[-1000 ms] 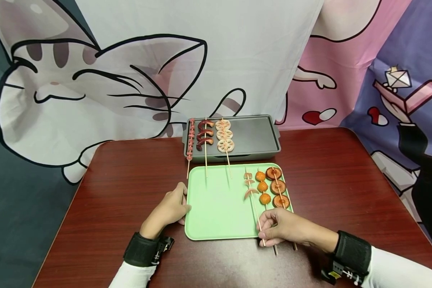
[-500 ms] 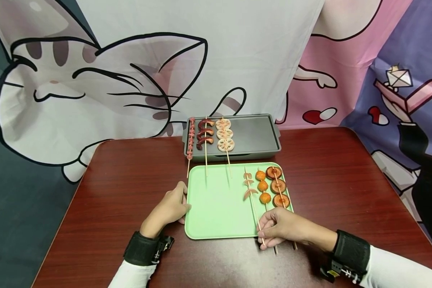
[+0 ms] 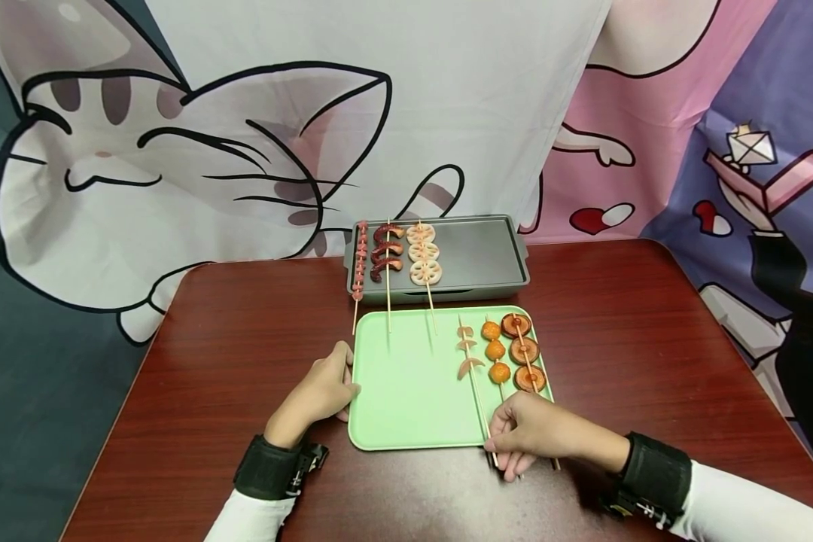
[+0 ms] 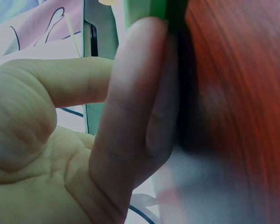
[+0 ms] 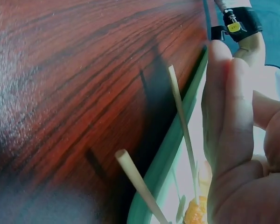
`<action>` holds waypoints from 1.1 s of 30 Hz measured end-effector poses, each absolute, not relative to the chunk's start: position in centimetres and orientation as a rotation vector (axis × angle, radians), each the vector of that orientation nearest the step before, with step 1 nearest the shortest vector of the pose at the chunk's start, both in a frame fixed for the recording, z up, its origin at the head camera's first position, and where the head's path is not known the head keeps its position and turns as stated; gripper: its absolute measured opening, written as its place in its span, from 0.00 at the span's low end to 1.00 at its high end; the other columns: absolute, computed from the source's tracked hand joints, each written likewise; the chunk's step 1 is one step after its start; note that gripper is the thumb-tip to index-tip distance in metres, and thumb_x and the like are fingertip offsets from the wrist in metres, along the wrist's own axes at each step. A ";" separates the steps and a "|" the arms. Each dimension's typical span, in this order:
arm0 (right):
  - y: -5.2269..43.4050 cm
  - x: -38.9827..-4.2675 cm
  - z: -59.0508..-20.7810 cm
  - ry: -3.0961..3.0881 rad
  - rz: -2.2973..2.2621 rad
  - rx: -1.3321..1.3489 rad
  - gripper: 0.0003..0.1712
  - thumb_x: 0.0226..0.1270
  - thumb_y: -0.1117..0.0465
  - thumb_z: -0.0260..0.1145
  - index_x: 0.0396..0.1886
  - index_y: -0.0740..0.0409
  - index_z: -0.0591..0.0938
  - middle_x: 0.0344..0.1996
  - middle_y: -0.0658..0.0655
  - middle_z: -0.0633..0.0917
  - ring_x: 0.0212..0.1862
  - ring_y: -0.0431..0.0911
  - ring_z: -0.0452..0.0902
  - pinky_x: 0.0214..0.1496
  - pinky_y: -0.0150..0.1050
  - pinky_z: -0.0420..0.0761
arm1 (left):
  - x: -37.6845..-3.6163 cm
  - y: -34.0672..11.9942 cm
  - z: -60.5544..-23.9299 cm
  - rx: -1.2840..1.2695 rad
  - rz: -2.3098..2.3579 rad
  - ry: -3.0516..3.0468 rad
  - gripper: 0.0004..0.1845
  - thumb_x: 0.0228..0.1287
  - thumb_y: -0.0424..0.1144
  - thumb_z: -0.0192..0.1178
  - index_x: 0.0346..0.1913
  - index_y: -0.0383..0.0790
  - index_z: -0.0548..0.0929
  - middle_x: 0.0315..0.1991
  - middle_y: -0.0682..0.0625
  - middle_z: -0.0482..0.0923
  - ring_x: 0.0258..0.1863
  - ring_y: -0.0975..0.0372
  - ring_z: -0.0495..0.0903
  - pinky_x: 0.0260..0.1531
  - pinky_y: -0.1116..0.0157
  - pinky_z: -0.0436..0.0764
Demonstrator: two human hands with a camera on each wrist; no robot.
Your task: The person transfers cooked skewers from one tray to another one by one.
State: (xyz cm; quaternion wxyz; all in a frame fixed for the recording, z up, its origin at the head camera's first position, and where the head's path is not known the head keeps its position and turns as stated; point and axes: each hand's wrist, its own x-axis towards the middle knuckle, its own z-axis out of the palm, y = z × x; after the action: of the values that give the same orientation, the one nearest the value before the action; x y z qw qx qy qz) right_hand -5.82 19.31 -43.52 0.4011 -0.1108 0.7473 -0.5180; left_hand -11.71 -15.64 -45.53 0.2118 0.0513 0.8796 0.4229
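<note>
table (image 3: 244, 339) 1 | trays 2: green tray (image 3: 413, 406) in front of gray tray (image 3: 477, 252) | hands 2: left hand (image 3: 318, 388), fingers pinching green tray's left rim; right hand (image 3: 538, 429), fingers pinching pale-piece skewer (image 3: 477, 393), lower ones straighter than before | skewers (image 3: 389, 297) 6, three per tray; pale-piece skewer over green tray, shifted slightly left | brown rounds (image 3: 524, 352) 3, orange balls (image 3: 494, 351) 3, pale pieces (image 3: 470, 366) 3
</note>
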 end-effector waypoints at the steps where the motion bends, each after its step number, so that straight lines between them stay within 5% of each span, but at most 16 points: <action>1: 19.3 -5.8 -43.5 1.896 -1.301 -0.282 0.11 0.71 0.65 0.69 0.28 0.66 0.84 0.21 0.61 0.87 0.23 0.44 0.88 0.27 0.37 0.89 | -11.7 -15.6 -45.5 0.141 1.174 2.444 0.15 0.69 0.24 0.59 0.53 0.33 0.67 0.30 0.42 0.71 0.14 0.53 0.80 0.16 0.60 0.85; 18: 18.7 -5.8 -44.0 1.999 -1.156 -0.308 0.18 0.71 0.63 0.69 0.19 0.62 0.83 0.15 0.57 0.86 0.16 0.43 0.85 0.20 0.40 0.88 | -11.7 -15.6 -45.6 0.140 1.175 2.451 0.15 0.69 0.24 0.59 0.52 0.33 0.67 0.29 0.42 0.72 0.14 0.53 0.80 0.15 0.60 0.85; 33: 18.7 -6.1 -43.4 2.012 -1.135 -0.330 0.14 0.70 0.63 0.70 0.23 0.64 0.84 0.17 0.57 0.86 0.18 0.44 0.86 0.22 0.39 0.88 | -11.7 -15.6 -45.6 0.145 1.179 2.452 0.15 0.68 0.23 0.59 0.52 0.33 0.67 0.29 0.42 0.72 0.14 0.54 0.79 0.15 0.60 0.85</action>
State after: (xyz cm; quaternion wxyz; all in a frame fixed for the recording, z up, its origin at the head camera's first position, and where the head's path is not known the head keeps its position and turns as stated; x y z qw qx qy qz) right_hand -6.09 18.74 -43.42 0.3930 -0.1300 0.7928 -0.4473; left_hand -11.74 -15.62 -45.64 0.2069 0.0520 0.8804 0.4235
